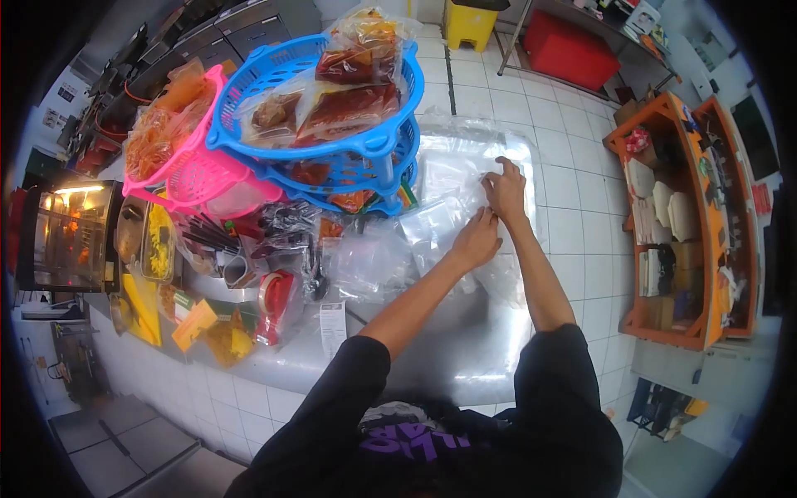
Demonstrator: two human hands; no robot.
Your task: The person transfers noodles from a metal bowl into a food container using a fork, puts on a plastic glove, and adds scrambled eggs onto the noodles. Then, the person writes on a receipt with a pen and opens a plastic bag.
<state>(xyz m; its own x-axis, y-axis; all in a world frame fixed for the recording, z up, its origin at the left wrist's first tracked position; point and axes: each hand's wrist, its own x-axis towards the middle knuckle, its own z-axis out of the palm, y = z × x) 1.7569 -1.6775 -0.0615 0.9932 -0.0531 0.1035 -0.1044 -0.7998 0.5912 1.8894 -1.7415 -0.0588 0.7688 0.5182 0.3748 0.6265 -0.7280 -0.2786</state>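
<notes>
Clear plastic bags (436, 228) lie in a loose pile on the metal table (415, 357). My left hand (477, 239) rests at the right part of the pile, its fingers bent and close to my right hand. Just beyond it, my right hand (505, 189) is over the bags with thumb and fingers apart, near a bag's edge. What the left fingertips touch is too small to tell. To the left of the bags stands a blue basket (307, 153) stacked on another, holding sealed bags of dark red food (353, 112).
A pink basket (195, 174) with bags of orange food is at the back left. Tape (272, 295), a paper slip (333, 328) and a yellow food tray (158, 241) sit on the table's left side. An orange shelf (706, 224) stands at the right.
</notes>
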